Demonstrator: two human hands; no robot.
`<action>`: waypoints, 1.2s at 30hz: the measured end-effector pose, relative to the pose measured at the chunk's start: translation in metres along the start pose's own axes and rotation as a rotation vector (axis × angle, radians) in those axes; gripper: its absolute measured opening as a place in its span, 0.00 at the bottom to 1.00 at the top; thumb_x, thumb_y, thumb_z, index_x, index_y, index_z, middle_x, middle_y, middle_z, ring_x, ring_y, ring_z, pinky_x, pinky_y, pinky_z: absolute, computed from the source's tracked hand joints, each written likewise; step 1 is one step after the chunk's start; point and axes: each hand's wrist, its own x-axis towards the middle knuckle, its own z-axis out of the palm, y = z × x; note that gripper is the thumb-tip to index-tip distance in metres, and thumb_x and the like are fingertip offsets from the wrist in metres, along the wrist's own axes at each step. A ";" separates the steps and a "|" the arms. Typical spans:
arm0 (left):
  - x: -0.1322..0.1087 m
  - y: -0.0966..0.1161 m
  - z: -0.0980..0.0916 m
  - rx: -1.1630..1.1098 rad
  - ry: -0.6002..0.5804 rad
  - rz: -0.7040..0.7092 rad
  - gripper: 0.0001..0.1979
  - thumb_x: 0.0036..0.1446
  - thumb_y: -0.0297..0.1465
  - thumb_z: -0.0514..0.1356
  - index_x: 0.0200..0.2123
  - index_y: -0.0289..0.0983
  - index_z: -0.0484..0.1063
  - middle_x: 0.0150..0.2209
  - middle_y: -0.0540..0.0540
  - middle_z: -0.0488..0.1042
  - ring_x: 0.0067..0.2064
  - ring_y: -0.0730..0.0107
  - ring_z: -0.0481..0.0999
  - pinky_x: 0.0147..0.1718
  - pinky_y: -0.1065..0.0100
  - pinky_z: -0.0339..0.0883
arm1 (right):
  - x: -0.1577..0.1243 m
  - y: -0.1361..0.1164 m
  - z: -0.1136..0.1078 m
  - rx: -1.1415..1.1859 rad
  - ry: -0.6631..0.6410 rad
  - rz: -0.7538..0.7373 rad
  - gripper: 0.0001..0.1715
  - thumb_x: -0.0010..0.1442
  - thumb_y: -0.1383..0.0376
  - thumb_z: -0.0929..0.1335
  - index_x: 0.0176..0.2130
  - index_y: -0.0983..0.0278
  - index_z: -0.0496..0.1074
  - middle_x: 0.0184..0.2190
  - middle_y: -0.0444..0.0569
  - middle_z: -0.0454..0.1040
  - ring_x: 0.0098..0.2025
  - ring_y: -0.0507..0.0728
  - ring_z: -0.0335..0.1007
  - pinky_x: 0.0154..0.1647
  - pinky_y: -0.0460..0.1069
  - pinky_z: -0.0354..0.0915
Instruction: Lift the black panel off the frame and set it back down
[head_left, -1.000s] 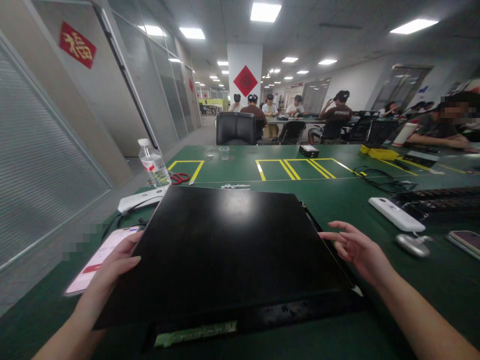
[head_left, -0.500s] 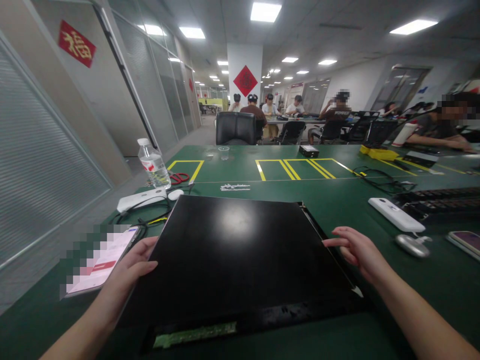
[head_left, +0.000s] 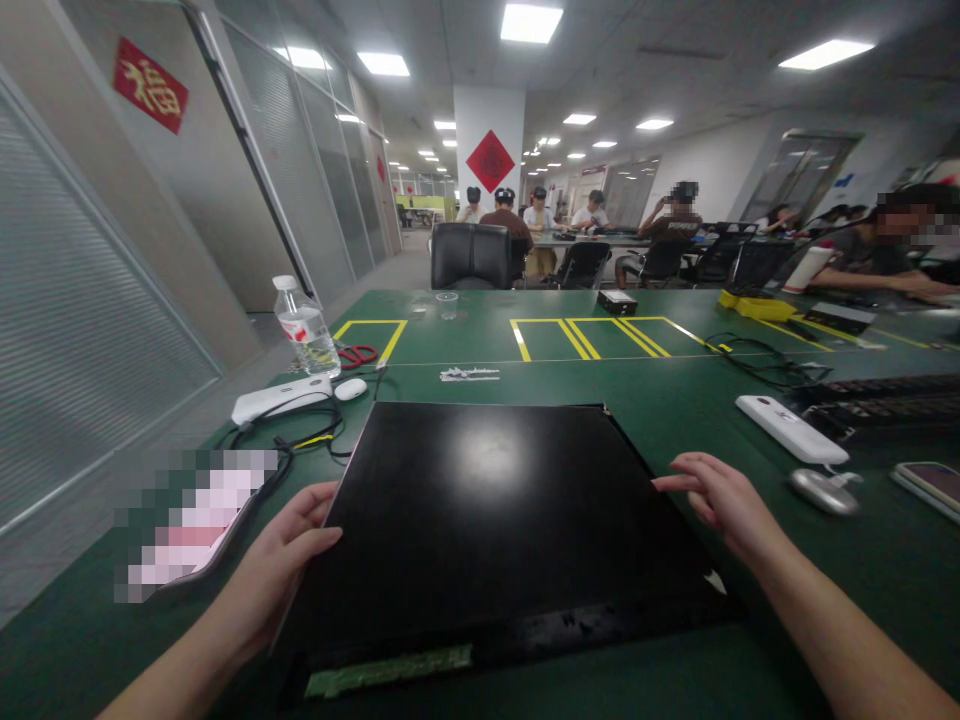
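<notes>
A large flat black panel [head_left: 495,510] lies on the green table [head_left: 675,385] in front of me, with a green circuit strip [head_left: 390,670] showing along its near edge. My left hand [head_left: 281,565] grips the panel's left edge, thumb on top and fingers underneath. My right hand [head_left: 716,500] rests at the panel's right edge with its fingers spread and lightly touching it.
A phone [head_left: 191,525] lies left of my left hand. Behind it are a white device [head_left: 277,400] with black cables, a water bottle [head_left: 304,325] and red scissors [head_left: 358,355]. To the right lie a white remote-like device [head_left: 791,428], a mouse [head_left: 825,490] and another phone [head_left: 930,485]. People sit at far tables.
The panel's left side has swung rightward and lower, uncovering the white device and cables. My left hand followed along its edge. My right hand has barely moved.
</notes>
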 end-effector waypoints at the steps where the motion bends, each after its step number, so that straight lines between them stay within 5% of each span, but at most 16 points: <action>1: -0.001 0.000 0.001 0.004 0.009 -0.001 0.26 0.39 0.29 0.73 0.45 0.42 0.73 0.48 0.44 0.82 0.46 0.47 0.82 0.37 0.58 0.78 | 0.000 0.000 0.000 -0.011 0.000 0.004 0.15 0.49 0.55 0.70 0.33 0.61 0.69 0.27 0.54 0.81 0.11 0.44 0.45 0.12 0.43 0.40; 11: 0.003 0.001 0.008 -0.039 0.066 -0.074 0.32 0.30 0.28 0.77 0.42 0.41 0.72 0.44 0.47 0.82 0.39 0.50 0.84 0.33 0.60 0.77 | 0.004 0.006 0.000 -0.087 -0.002 -0.010 0.18 0.49 0.52 0.70 0.34 0.62 0.68 0.27 0.53 0.81 0.12 0.44 0.46 0.14 0.44 0.40; 25: 0.006 -0.002 0.003 -0.052 0.019 -0.111 0.32 0.33 0.28 0.77 0.45 0.41 0.72 0.46 0.45 0.82 0.38 0.52 0.84 0.36 0.59 0.77 | -0.001 0.007 0.001 -0.372 0.011 -0.088 0.16 0.52 0.51 0.67 0.34 0.60 0.69 0.31 0.49 0.82 0.15 0.48 0.51 0.18 0.47 0.49; 32: 0.008 -0.004 -0.003 -0.031 -0.005 -0.097 0.31 0.36 0.27 0.77 0.46 0.40 0.72 0.48 0.44 0.82 0.40 0.53 0.84 0.40 0.57 0.77 | -0.003 0.008 0.003 -0.543 0.039 -0.226 0.13 0.51 0.53 0.66 0.32 0.59 0.72 0.29 0.47 0.81 0.27 0.57 0.72 0.27 0.49 0.60; 36: 0.009 -0.004 -0.003 -0.024 -0.012 -0.105 0.31 0.36 0.27 0.77 0.46 0.40 0.73 0.50 0.43 0.81 0.45 0.49 0.82 0.43 0.56 0.77 | -0.003 0.008 0.004 -0.620 0.033 -0.233 0.14 0.51 0.52 0.66 0.31 0.58 0.73 0.28 0.45 0.81 0.29 0.57 0.73 0.29 0.50 0.61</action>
